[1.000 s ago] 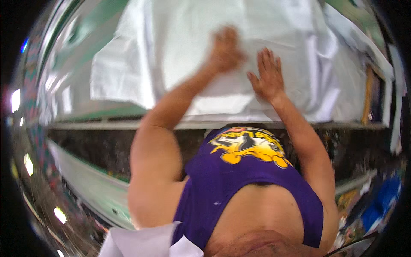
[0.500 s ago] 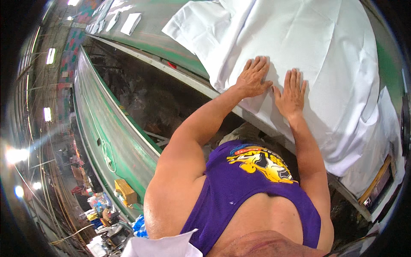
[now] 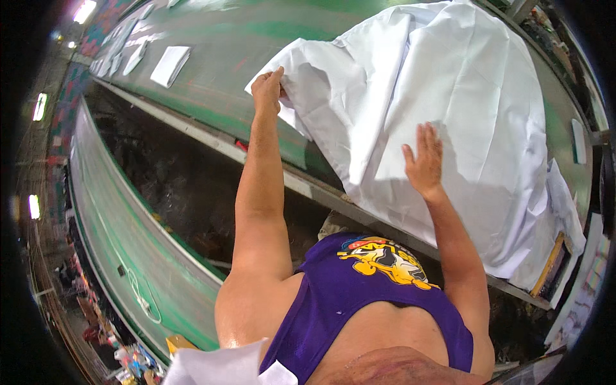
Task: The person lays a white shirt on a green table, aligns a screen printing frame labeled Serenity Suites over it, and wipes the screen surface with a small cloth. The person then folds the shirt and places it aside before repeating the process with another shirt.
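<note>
A large white cloth [image 3: 475, 128] lies spread over the long green table, with folds running through its left part. My left hand [image 3: 267, 90] pinches the cloth's far-left corner between thumb and fingers and holds that edge slightly raised. Over the middle of the cloth is my right hand [image 3: 425, 160], its fingers stretched out and the palm turned down. Whether that palm touches the fabric or hovers just above it, I cannot tell. The near edge of the cloth hangs over the table's rim at the right.
The green table [image 3: 224, 58] bears several folded white cloths [image 3: 171, 66] farther left. Across a dark gap runs a second green table [image 3: 135, 237] with a white cable [image 3: 142, 296] on it. A small red object [image 3: 241, 145] sits at the table edge, and a wooden frame [image 3: 550, 266] stands at the right.
My left hand has moved left from the middle of the cloth and taken hold of its corner, lifting that side. My right hand stays spread over the cloth. The view has shifted somewhat.
</note>
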Demonstrator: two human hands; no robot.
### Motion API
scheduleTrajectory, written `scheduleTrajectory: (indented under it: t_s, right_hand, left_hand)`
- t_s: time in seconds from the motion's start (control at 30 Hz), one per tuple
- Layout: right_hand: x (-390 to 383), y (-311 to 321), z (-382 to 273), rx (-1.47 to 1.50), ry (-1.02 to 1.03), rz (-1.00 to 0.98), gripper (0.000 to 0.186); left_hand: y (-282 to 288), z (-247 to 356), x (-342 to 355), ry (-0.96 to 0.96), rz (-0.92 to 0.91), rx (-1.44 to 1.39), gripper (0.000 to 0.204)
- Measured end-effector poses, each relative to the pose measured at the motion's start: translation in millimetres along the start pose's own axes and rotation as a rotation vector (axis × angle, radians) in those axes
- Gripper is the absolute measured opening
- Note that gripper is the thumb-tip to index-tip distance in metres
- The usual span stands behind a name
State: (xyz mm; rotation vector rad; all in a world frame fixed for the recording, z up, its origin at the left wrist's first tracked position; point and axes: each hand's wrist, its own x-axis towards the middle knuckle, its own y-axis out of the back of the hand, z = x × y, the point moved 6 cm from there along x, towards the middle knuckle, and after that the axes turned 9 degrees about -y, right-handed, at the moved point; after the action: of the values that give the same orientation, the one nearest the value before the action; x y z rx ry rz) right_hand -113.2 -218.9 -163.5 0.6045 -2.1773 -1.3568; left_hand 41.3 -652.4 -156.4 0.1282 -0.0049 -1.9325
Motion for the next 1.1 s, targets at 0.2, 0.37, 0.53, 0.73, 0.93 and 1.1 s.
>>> scheduleTrajectory:
  t_s: [0.2,0.37,0.53,0.73,0.93,1.1]
  right_hand:
    - [25.1,-42.1,-41.9,-0.27,-0.098,-0.112,0.071]
    - [18.7,-43.5,-34.0,-0.244,-0.112,-0.088,0.072]
    - [17.3,-41.8,-38.2,-0.213,-0.064,-0.062,0.072]
    - [21.8,-43.5,-34.3,-0.223,-0.156,-0.184,0.074]
    - [30.5,-37.3,-43.3,-0.194,-0.211,-0.291,0.073]
    - [33.0,-46.8,-42.1,0.061,-0.211,-0.119,0.073]
  left_hand:
    - [-34.5,29.4,35.2,-0.112,-0.106,-0.174,0.047]
    - [71.0,71.8,20.9,-0.215,0.166,-0.074,0.036]
    - [132.3,30.7,-9.7,-0.253,0.249,0.151,0.034]
    - [54.7,105.5,-110.0,-0.669,-0.121,0.572,0.025]
    - [95.2,49.5,-39.1,-0.4,0.134,0.334,0.028]
    - [57.5,79.3,-54.3,-0.918,0.193,0.9,0.049]
